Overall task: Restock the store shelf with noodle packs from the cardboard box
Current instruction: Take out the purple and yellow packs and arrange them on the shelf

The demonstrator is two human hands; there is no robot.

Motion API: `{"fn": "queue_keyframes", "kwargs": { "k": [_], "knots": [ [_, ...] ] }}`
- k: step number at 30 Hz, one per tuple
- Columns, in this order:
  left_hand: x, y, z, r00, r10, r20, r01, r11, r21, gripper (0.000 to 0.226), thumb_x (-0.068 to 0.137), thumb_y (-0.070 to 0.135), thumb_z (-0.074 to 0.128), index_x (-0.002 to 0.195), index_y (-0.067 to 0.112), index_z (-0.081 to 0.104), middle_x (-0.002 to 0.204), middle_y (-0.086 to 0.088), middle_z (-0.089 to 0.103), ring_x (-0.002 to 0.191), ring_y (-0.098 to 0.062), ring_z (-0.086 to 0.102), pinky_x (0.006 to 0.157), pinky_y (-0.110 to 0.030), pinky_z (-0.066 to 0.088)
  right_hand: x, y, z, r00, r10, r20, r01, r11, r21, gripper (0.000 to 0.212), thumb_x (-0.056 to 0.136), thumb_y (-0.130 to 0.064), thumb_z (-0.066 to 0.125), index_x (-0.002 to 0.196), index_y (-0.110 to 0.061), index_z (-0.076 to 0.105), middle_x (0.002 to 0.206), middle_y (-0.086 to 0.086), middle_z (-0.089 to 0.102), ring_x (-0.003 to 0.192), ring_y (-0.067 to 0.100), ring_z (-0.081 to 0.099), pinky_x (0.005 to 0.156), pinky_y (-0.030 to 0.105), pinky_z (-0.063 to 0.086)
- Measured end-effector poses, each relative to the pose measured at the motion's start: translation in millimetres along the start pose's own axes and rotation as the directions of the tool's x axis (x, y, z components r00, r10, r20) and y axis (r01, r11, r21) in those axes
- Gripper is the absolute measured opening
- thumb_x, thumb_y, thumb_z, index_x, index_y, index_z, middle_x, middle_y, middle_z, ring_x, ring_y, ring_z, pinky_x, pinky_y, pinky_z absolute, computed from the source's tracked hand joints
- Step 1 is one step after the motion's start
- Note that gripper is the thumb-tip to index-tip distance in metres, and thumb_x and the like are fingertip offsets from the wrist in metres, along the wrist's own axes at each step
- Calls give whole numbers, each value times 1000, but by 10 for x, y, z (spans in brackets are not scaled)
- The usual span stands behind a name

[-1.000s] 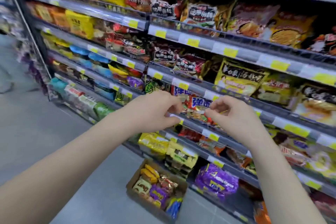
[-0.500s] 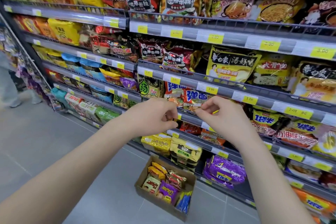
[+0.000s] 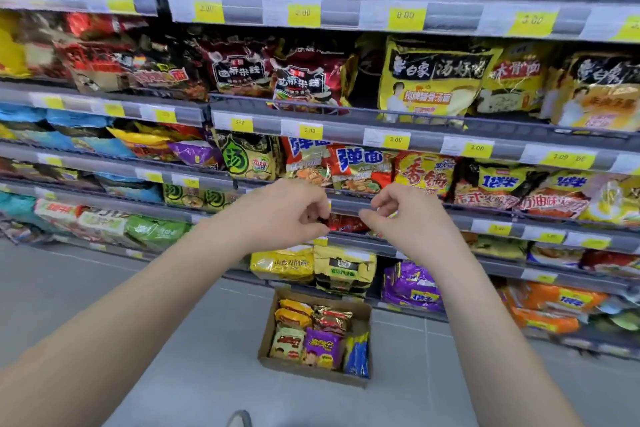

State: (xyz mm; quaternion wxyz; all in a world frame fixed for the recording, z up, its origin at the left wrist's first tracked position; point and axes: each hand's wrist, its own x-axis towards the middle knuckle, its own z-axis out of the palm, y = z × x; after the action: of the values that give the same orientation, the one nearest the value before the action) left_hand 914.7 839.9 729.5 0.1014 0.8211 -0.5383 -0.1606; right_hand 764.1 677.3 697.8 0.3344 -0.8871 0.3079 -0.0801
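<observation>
My left hand [image 3: 287,215] and my right hand [image 3: 408,218] are raised side by side at a grey shelf rail [image 3: 346,208], both with curled fingers. A red noodle pack [image 3: 346,225] lies on the shelf just under that rail, between the two hands. The left fingertips pinch its left edge. The right fingertips sit at its right end, and contact there is unclear. On the floor below stands the open cardboard box [image 3: 363,319], with several noodle packs [image 3: 322,347] in yellow, red, purple and blue inside.
Tiers of shelves [image 3: 381,135] full of noodle packs and yellow price tags fill the view ahead and to both sides. Grey tiled floor [image 3: 138,295] stretches left of the box. A shoe tip [image 3: 239,419] shows at the bottom edge.
The view has closed in on the shelves and turned to face them squarely. Both hands stay at the same shelf rail, close together with fingers curled. The box now sits straight below them.
</observation>
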Motion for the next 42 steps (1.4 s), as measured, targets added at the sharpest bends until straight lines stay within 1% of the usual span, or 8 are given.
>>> {"fn": "queue_keyframes", "kwargs": {
  "k": [9, 13, 18, 26, 33, 37, 40, 42],
  "knots": [
    [101, -1235, 252, 983, 77, 168, -67, 996, -65, 22, 91, 44, 68, 107, 30, 64, 105, 11, 60, 90, -8, 63, 83, -40, 56, 347, -463, 1047, 975, 220, 38, -217, 974, -68, 19, 87, -50, 68, 94, -34, 62, 86, -19, 64, 89, 10, 64, 79, 37, 57],
    [124, -1528, 482, 971, 62, 232, -47, 996, -69, 19, 91, 42, 68, 104, 28, 65, 104, 10, 64, 87, -7, 60, 82, -38, 55, 367, -405, 1409, 955, 286, 80, -281, 957, -68, 20, 89, -51, 65, 98, -34, 61, 92, -18, 64, 91, 12, 62, 73, 33, 52],
    [274, -1718, 945, 958, 21, 287, 25, 988, -155, 21, 91, 39, 70, 104, 24, 67, 103, 6, 67, 90, -10, 64, 83, -33, 55, 472, -14, 1843, 933, 333, 138, -337, 941, 10, 20, 86, -48, 69, 96, -30, 66, 85, -21, 62, 93, 12, 64, 83, 35, 54],
    [597, -2162, 2450, 949, -35, 315, 119, 961, -251, 18, 88, 37, 73, 102, 28, 66, 101, 10, 65, 90, -12, 65, 83, -37, 56, 638, 1039, 2917, 915, 359, 186, -365, 931, -3, 18, 86, -44, 71, 92, -28, 67, 90, -11, 70, 92, 14, 67, 83, 38, 56],
    [887, -2739, 4211, 926, -45, 374, 159, 946, -282, 23, 88, 31, 75, 105, 20, 67, 101, 6, 64, 90, -13, 66, 77, -27, 51, 675, 2267, 4342, 842, 469, 267, -470, 880, -64, 20, 77, -55, 67, 78, -36, 62, 87, -13, 70, 90, 14, 67, 84, 38, 56],
    [1105, -3194, 5227, 886, -21, 463, 82, 990, -112, 26, 87, 30, 75, 109, 24, 63, 111, 5, 61, 97, -15, 63, 83, -33, 53, 701, 2974, 5090, 800, 497, 335, -505, 860, -71, 18, 85, -46, 73, 97, -32, 70, 93, -18, 64, 95, 8, 62, 79, 29, 50],
    [1288, -3513, 5836, 882, -90, 463, 70, 996, 60, 32, 87, 30, 74, 115, 25, 61, 121, 0, 58, 108, -23, 62, 88, -41, 55, 769, 3427, 5596, 798, 504, 331, -504, 859, -92, 16, 85, -44, 74, 95, -32, 70, 91, -19, 63, 95, 8, 63, 84, 33, 55],
    [1392, -3669, 6188, 867, -104, 487, 54, 992, 117, 35, 87, 29, 74, 119, 24, 61, 124, -2, 58, 112, -24, 59, 90, -39, 53, 826, 3682, 5902, 801, 506, 320, -496, 860, -117, 12, 84, -41, 74, 92, -32, 69, 90, -18, 64, 95, 10, 64, 85, 36, 57]
  ]
}}
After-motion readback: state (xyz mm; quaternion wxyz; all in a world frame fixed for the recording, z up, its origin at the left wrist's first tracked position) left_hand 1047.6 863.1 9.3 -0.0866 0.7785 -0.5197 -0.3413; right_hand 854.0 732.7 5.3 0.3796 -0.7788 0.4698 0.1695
